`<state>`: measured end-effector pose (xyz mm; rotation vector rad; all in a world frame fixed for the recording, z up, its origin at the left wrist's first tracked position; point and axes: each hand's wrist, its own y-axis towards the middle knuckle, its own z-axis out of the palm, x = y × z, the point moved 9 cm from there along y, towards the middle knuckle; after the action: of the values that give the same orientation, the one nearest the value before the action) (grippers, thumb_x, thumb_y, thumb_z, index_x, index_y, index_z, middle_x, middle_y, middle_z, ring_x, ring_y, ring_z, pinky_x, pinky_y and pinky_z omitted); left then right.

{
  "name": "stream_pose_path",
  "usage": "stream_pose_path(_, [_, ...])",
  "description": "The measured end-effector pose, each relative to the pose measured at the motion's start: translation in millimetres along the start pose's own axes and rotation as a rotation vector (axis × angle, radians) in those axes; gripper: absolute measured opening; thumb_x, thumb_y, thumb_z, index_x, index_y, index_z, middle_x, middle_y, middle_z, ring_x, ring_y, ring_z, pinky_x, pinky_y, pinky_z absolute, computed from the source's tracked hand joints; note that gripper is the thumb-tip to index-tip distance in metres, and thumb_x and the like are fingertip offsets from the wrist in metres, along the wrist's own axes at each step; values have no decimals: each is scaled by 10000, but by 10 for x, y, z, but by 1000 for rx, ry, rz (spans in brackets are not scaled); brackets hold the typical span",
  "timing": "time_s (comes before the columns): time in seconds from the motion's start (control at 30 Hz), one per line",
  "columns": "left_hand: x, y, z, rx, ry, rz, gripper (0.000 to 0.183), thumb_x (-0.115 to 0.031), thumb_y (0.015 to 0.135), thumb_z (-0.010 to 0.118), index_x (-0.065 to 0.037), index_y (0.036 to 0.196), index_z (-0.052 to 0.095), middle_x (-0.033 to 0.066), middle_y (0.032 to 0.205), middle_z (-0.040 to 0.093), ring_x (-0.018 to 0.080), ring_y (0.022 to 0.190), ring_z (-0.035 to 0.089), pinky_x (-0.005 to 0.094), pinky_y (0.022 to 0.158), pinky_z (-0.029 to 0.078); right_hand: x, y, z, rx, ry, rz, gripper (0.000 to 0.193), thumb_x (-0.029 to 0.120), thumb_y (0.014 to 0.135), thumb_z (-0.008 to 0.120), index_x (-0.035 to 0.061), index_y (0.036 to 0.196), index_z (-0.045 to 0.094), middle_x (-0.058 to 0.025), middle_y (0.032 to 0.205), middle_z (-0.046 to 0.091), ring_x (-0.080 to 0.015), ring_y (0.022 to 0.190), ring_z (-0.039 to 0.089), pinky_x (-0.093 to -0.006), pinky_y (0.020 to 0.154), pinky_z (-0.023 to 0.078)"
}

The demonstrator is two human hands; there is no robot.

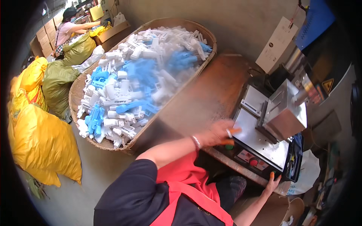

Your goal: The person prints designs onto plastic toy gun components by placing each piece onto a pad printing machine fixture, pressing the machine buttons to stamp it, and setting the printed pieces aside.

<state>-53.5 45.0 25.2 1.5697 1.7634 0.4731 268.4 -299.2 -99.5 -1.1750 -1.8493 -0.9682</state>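
Grey-walled workroom, brown worktable [222, 83]: on the table's right-hand end stands a machine [279, 113], its flat metal plate [247, 124] below a boxy metal head, a red knob [253, 161] at the front. Left hand [215, 134] — motion-blurred — is at the near left corner, orange-tipped fingers apart; right hand [272, 184] meets the near right edge, though I cannot tell whether its fingers grip. Leftward, a wicker basket [75, 94] heaped with white-and-blue toy guns [96, 119]; beyond, yellow sacks [45, 139], olive sacks [60, 86] and a co-worker [67, 32].
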Motion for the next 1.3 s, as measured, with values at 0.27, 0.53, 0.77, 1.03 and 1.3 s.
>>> stream_pose_path(0.27, [2829, -2029, -1326, 266, 768, -1234, 560, -142, 791, 573, -76, 1333, 446, 200, 1218, 520, 374, 1152, 472, 555, 889, 413, 1043, -359, -150, -156, 170, -247, 387, 84, 962, 486, -27, 1332, 466, -154, 1308, 518, -230, 1199, 494, -319, 1016, 375])
stream_pose_path(0.53, [1336, -810, -1315, -176, 702, -490, 342, -38, 817, 586, 12, 1156, 598, 255, 1061, 576, 373, 956, 570, 432, 803, 466, 1669, 241, 659, 13, -113, -510, 280, 43, 925, 484, -22, 1177, 584, -181, 1190, 568, -311, 1136, 519, -356, 1004, 373])
stream_pose_path(0.77, [-68, 273, -334, -292, -197, -304, 300, -71, 861, 609, 4, 1151, 612, 214, 1138, 544, 362, 1002, 563, 399, 863, 456, 1724, 795, 1134, 304, 329, -370, 303, 148, 939, 480, -14, 1185, 554, -102, 1192, 541, -221, 1140, 496, -308, 970, 360])
stream_pose_path(1.03, [-256, 535, 181, 21, -78, -341, 457, -90, 830, 660, -24, 1263, 532, 203, 1171, 533, 387, 1037, 512, 429, 888, 429, 2129, 804, 1222, -106, -43, -753, 272, 135, 774, 698, 35, 1014, 620, -156, 998, 588, -335, 930, 546, -420, 822, 423])
stream_pose_path(1.3, [-596, 951, 170, -196, 56, -17, 356, -80, 822, 648, -21, 1168, 593, 177, 1187, 564, 364, 966, 539, 431, 820, 451, 2161, 295, -394, -455, -101, -440, 244, 48, 826, 629, -20, 1060, 612, -146, 1068, 591, -274, 1013, 545, -361, 901, 423])
